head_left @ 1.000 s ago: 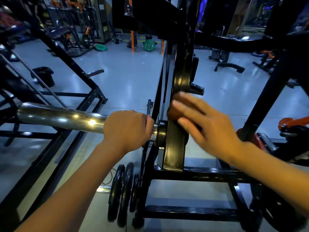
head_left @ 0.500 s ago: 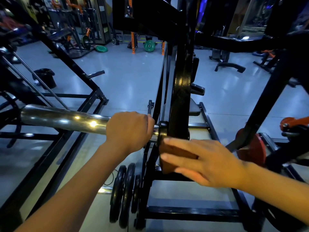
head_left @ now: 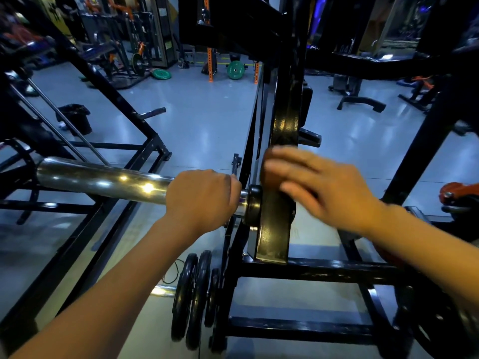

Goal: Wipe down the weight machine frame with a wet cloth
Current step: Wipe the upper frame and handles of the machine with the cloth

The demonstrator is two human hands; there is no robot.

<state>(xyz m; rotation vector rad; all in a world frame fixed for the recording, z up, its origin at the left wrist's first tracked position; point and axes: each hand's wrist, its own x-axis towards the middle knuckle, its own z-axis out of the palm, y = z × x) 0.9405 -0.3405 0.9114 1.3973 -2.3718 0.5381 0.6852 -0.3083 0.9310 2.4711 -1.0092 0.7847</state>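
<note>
The black weight machine frame has an upright arm [head_left: 283,130] in the middle of the head view, with a chrome sleeve bar [head_left: 103,178] sticking out to its left. My left hand [head_left: 202,198] grips the chrome bar right beside the black collar. My right hand [head_left: 324,187], blurred with motion, presses a brown cloth [head_left: 270,177] flat against the upright arm just above the collar, fingers spread and straight. Most of the cloth is hidden under my fingers.
Black weight plates [head_left: 194,299] stand on a low peg below my left arm. A black cross beam [head_left: 337,272] runs under my right arm. A black bin [head_left: 75,117] sits on the grey floor at left. Green plates [head_left: 235,70] and racks are far back.
My right hand with the cloth slid down the upright arm to its lower end, then back up to just above the collar. My left hand stayed on the chrome bar.
</note>
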